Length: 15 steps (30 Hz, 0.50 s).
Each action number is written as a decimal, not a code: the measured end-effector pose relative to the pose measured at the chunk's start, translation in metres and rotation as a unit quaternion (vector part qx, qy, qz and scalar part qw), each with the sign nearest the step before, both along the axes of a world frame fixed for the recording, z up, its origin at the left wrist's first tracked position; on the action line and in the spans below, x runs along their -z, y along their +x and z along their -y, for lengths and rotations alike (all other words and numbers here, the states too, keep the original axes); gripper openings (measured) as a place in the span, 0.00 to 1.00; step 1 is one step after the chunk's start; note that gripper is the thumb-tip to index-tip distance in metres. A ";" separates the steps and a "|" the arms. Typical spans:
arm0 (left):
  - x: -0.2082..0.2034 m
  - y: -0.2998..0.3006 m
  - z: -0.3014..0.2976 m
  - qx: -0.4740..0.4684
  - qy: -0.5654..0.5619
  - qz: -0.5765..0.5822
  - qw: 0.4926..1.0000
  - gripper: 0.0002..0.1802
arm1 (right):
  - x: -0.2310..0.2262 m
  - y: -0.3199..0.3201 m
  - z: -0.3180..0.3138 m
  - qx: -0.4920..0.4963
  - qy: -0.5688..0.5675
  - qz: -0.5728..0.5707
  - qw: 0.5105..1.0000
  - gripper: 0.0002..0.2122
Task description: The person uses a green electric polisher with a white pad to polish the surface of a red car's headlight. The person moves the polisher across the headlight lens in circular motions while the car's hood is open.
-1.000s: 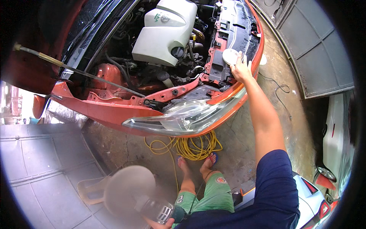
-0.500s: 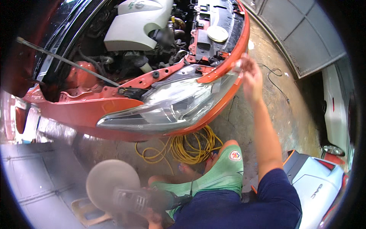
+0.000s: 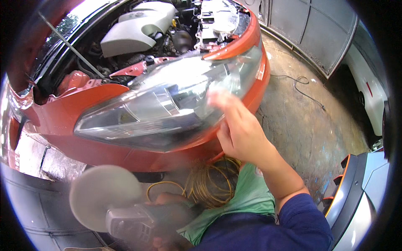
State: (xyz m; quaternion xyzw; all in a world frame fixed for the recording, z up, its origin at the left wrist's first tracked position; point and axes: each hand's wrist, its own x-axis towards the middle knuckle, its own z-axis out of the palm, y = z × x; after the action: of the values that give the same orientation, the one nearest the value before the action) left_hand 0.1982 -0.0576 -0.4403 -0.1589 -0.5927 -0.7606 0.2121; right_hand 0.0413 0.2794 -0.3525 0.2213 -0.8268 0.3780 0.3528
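My left hand (image 3: 159, 242), mostly hidden and dim at the lower edge, is closed around a grey power polisher (image 3: 134, 224). The polisher's round pale pad (image 3: 105, 197) faces up and stands apart from the car. My right hand (image 3: 243, 129) is over the clear headlight (image 3: 155, 106) of an orange-red car. Its thumb hangs apart from the bent fingers, and no held thing shows. The fingertips are smeared by motion, at or just above the lens; I cannot tell whether they touch it.
The raised hood's rod (image 3: 69, 44) stands beside the open engine bay with its grey engine cover (image 3: 138, 31). A coiled yellow hose (image 3: 209, 184) lies under the bumper. A black cable (image 3: 301, 85) is on the floor. A light-blue body panel (image 3: 368, 180) stands at right, near a metal gate (image 3: 312, 29).
My right hand has moved left and toward me, from the headlight's front end to over its lens. The headlight now looks larger. The polisher has shifted slightly left in view.
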 end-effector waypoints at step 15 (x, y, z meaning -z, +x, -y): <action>0.020 0.029 0.024 0.033 0.031 0.066 0.997 0.73 | -0.003 0.027 0.045 0.009 -0.060 -0.009 0.998 0.22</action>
State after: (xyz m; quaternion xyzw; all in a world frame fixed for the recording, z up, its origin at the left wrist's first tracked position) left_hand 0.2277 -0.0812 -0.4603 -0.1216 -0.5755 -0.7943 0.1521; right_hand 0.0679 0.2341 -0.3499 0.1957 -0.8012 0.4218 0.3766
